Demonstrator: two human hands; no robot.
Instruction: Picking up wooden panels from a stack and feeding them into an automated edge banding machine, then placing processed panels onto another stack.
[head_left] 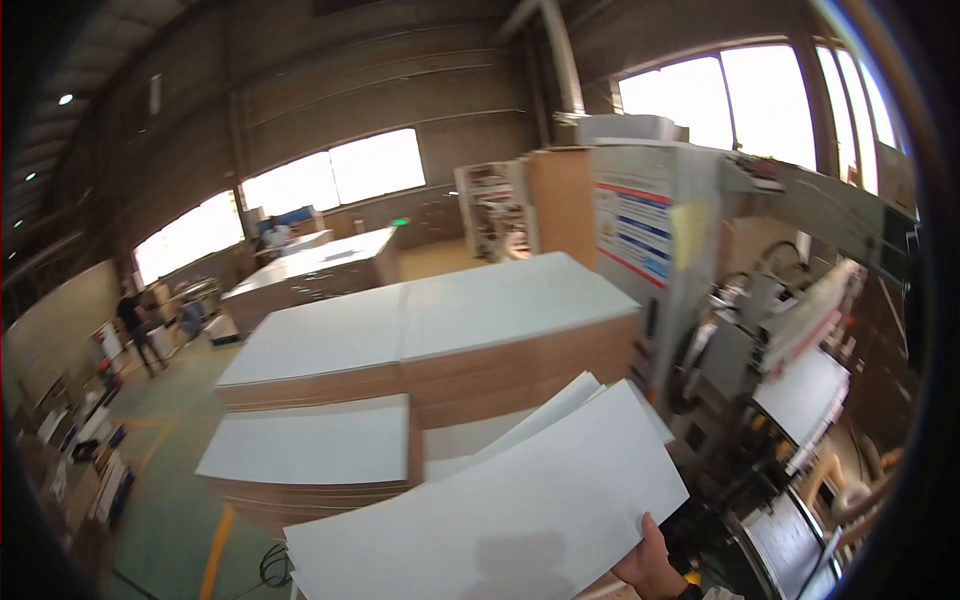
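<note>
My right hand (650, 562) grips the lower right edge of a large white board (470, 505), its thumb lying on the top face. The board is tilted and spans the lower middle of the view. Another white sheet edge (560, 408) shows fanned out just behind it; whether my hand holds that one too, I cannot make out. My left hand is out of sight. Just beyond the held board lies a lower stack of white-topped boards (305, 440) with brown edges. Behind that rises a taller, wider stack (420, 320) of the same kind.
A grey machine cabinet (625, 215) with a blue and red notice stands at right, beside machinery with rollers and a feed bed (800, 395). Further back is another board stack (315, 265). A person (135, 325) stands far left on the green floor (165, 490) with yellow lines.
</note>
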